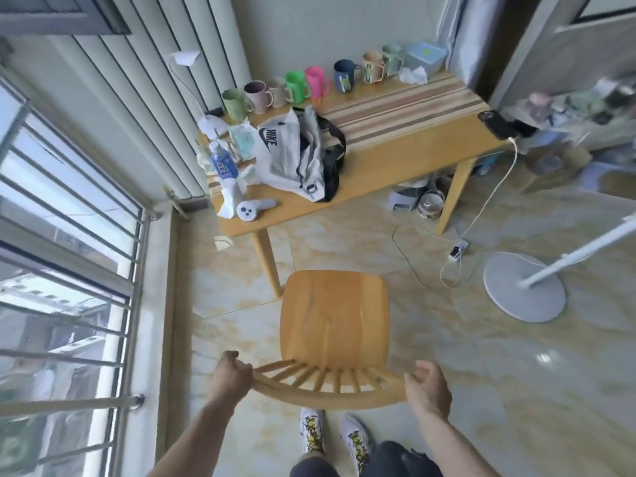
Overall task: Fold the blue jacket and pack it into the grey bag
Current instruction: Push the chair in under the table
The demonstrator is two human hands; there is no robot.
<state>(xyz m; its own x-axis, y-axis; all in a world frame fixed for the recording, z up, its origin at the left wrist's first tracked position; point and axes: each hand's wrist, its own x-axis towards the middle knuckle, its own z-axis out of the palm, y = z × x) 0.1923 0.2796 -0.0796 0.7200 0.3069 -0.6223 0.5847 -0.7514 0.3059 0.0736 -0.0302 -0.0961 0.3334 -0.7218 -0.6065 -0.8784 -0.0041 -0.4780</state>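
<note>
The grey bag [292,156], light grey with a dark logo and black straps, lies open on the left part of the wooden table [395,160]. No blue jacket shows in this view. A wooden chair [334,318] stands on the floor in front of me. My left hand [231,375] is closed around the left end of the chair's curved backrest. My right hand [426,387] is at the right end of the backrest, fingers curled over it.
A row of coloured mugs [296,86], a plastic bottle [223,163], a white controller [254,208] and a phone [495,123] on a charging cable sit on the table. A fan base [525,287] stands on the tiled floor at right. Barred windows line the left wall.
</note>
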